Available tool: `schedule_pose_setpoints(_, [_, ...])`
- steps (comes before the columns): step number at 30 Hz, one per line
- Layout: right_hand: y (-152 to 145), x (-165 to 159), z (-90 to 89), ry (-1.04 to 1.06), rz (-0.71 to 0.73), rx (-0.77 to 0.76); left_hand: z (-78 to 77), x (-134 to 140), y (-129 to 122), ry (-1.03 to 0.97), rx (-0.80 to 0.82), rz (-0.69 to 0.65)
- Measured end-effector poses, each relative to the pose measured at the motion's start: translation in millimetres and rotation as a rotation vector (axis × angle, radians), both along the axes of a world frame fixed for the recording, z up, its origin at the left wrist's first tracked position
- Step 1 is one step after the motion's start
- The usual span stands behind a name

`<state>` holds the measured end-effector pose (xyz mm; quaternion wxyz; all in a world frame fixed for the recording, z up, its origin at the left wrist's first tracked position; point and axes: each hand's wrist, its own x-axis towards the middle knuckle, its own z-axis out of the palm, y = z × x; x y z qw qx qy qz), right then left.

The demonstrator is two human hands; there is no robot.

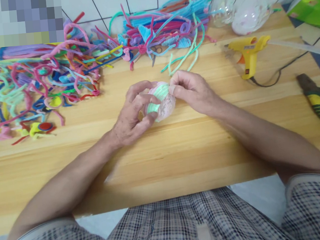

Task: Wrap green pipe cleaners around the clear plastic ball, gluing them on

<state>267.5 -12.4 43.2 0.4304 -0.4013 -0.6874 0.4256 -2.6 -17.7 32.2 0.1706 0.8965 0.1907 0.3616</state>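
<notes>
Between my hands, over the middle of the table, is a small clear rounded plastic piece (166, 107) with light green and pale pink pipe cleaner (162, 91) laid around it. My left hand (134, 113) grips it from the left, fingers curled over its top and thumb at its lower edge. At its upper right, my right hand (189, 91) pinches thumb and forefinger together on the pipe cleaner's edge. The tip inside that pinch is mostly hidden by the fingers.
Loose coloured pipe cleaners (38, 78) heap at the left; bundled ones (165, 18) lie along the tiled wall. Toward the right are a yellow glue gun (248, 54) with its cord, clear plastic balls (249, 17) and pliers (319, 102). Scissors (153, 57) lie behind my hands.
</notes>
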Motion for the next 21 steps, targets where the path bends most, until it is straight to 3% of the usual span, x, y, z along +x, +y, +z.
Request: schedule_pose_setpoints(21, [0.0,-0.3,-2.5,0.022,-0.012,-0.011,3.3,2.3,-3.8,0.007,-0.056,0.032])
